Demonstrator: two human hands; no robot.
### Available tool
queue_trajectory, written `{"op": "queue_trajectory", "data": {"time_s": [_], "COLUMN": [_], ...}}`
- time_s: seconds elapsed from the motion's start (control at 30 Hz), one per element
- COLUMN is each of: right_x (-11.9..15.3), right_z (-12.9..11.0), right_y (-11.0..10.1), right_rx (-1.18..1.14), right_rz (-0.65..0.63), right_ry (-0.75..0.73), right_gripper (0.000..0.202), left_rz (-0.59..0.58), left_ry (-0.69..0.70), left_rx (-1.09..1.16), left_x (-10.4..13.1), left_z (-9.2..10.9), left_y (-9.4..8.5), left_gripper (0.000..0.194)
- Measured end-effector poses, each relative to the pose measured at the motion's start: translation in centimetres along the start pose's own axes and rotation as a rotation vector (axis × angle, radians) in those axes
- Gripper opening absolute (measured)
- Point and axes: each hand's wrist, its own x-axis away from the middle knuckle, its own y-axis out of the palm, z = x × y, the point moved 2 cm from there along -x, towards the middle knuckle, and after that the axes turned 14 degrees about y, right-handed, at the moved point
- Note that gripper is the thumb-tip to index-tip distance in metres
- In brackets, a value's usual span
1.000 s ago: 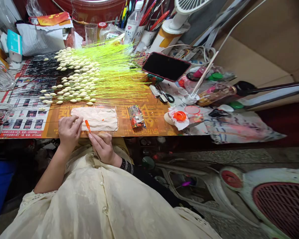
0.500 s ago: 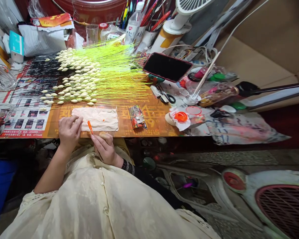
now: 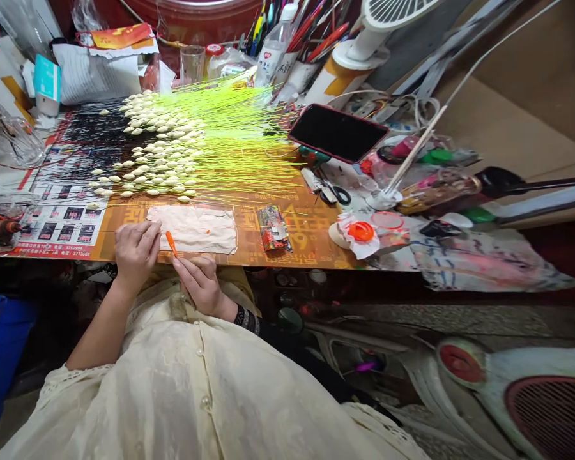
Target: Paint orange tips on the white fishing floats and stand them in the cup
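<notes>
My left hand (image 3: 137,250) rests at the near table edge, by the left end of a pale pink cloth (image 3: 196,229). Its fingertips are pressed together; whatever they pinch is too small to make out. Just right of it, my right hand (image 3: 200,284) is closed on a slim tapered orange piece (image 3: 171,244), which points up and away between the two hands. A small orange mark shows on the cloth. Beyond lie many pale oval float bodies (image 3: 165,163) on thin stems, with bright yellow ends (image 3: 249,128) to the right and dark ends to the left.
Right of the cloth lies a paint-smeared packet (image 3: 274,229). Further right are an orange paint cup (image 3: 361,231), scissors (image 3: 340,195) and a propped phone (image 3: 338,133). A bottle (image 3: 275,48), a glass (image 3: 191,64) and a fan (image 3: 397,13) stand at the back.
The whole view has shifted, so the table's things appear further right. Both hands keep nearly the same pose, and the orange piece is still between them.
</notes>
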Motion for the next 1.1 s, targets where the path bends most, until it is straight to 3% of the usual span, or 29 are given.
{"op": "queue_trajectory", "data": {"time_s": [0.5,1.1], "right_x": [-0.74,-0.96], "right_z": [-0.79,-0.97], "right_y": [-0.18,-0.27], "right_rx": [0.040,-0.004], "right_rz": [0.030,0.055], "right_ry": [0.005,0.004], "right_gripper": [0.044,0.060], "left_rz": [0.047,0.052], "left_ry": [0.036,0.038], "left_rx": [0.006,-0.006], "left_x": [0.13,0.11], "left_z": [0.11,0.06], "left_y": [-0.11,-0.03], "left_gripper": [0.030,0.029]}}
